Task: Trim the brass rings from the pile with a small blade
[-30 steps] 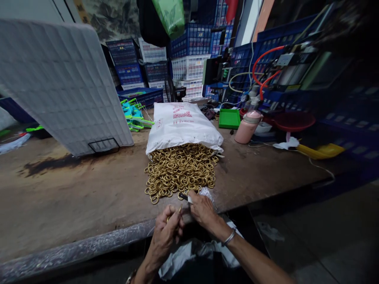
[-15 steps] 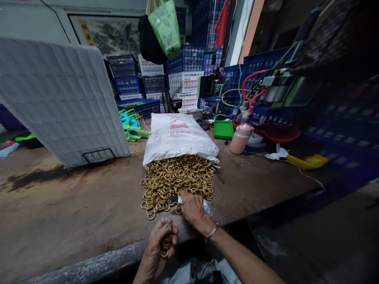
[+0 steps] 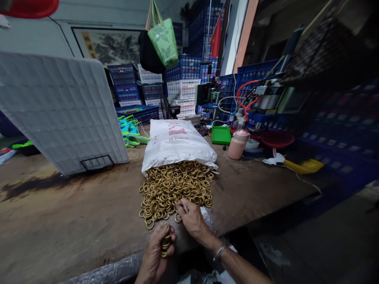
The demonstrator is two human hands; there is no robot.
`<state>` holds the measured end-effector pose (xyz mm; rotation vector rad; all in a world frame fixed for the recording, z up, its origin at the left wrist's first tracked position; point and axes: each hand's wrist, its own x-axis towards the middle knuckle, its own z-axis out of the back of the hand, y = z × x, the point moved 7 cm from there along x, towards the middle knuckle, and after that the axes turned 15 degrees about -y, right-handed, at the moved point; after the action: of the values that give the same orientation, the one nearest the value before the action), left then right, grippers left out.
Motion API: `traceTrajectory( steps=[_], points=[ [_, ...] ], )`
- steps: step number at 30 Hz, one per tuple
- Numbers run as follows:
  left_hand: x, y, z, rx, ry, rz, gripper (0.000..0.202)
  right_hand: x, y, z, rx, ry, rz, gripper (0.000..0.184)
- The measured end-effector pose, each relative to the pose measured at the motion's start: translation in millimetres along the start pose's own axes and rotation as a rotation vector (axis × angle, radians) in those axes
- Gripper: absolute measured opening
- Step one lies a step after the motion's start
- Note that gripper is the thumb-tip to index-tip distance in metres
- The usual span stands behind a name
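A heap of brass rings point(image 3: 174, 188) spills from the open mouth of a white sack point(image 3: 176, 144) lying on the brown workbench point(image 3: 74, 213). My left hand point(image 3: 158, 250) is closed round a small stack of brass rings point(image 3: 165, 243) at the bench's near edge. My right hand point(image 3: 194, 221) rests at the heap's near side, pinching a thin dark tool with a light tip point(image 3: 184, 206) against the rings. A bracelet point(image 3: 219, 251) circles my right wrist.
A grey quilted panel point(image 3: 59, 114) leans at the left. Behind the sack lie green-blue plastic clips point(image 3: 130, 130), a green tray point(image 3: 220, 135), a pink bottle point(image 3: 237, 144), a red bowl point(image 3: 276, 139) and a yellow scoop point(image 3: 303, 166). Blue and white crates point(image 3: 180, 85) stack behind. A machine with red hoses point(image 3: 260, 96) stands right.
The view has tilted up. My left hand went from pinching one ring to gripping a stack of rings. My right hand stayed at the heap's edge with the tool.
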<state>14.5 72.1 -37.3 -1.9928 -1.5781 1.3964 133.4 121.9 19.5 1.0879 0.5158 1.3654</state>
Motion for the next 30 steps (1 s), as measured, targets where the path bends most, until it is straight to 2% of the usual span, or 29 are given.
traceTrajectory(
  steps=[5,9,12,14,18,21,23,26,30],
  points=[
    [-2,-2,-10.6,0.008,-0.051,-0.048,0.03,-23,3,-6,0.454,0.077,-0.231,0.018],
    [-9,-5,-20.5,0.004,-0.023,-0.105,0.028,-38,1,-14,0.612,0.184,-0.319,0.024],
    [-11,-6,-21.5,0.029,-0.018,-0.151,0.028,-40,0,-10,0.579,0.18,-0.278,0.023],
    [-11,-9,-17.8,0.133,-0.052,-0.229,0.028,-38,-2,-4,0.489,0.144,-0.245,0.021],
    [-15,-22,-11.1,0.469,-0.155,-0.512,0.027,-33,2,11,0.3,0.121,-0.167,0.02],
    [-26,-34,-19.2,0.626,-0.128,-0.74,0.021,-30,11,14,0.219,0.163,-0.051,0.023],
    [-32,-36,-25.7,0.676,-0.092,-0.806,0.018,-29,13,11,0.169,0.197,-0.022,0.025],
    [-34,-33,-28.1,0.663,-0.066,-0.729,0.017,-29,10,8,0.124,0.205,-0.054,0.024],
    [-28,-8,-21.6,0.563,-0.009,-0.356,0.025,-30,4,6,0.137,0.186,-0.107,0.023]
  ],
)
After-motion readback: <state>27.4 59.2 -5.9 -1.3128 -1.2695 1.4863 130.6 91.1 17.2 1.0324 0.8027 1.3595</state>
